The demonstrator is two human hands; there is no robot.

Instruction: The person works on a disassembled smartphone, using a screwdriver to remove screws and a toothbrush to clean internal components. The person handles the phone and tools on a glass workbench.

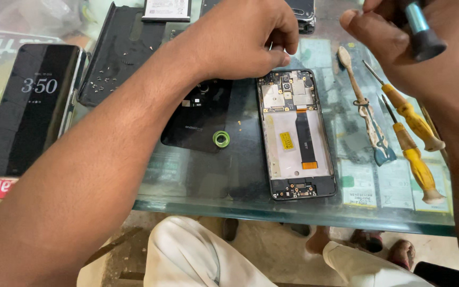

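Observation:
An opened phone (296,135) lies on the glass table with its circuit board, orange flex cable and yellow sticker showing. My left hand (243,37) rests curled at the phone's top edge, fingertips touching the table just above the board. At the top right, my right hand (399,40) grips a screwdriver with a blue and black handle (422,31); the tip is hidden. A black back cover (200,114) lies left of the phone, partly under my left forearm, with a small green ring (221,139) on it.
Two yellow-handled screwdrivers (413,143) and a worn tool with a pale handle and blue tip (366,109) lie right of the phone. At left are a lit black phone (33,106) and a black case (115,50) holding several tiny screws. The table's front edge (293,210) is near my knees.

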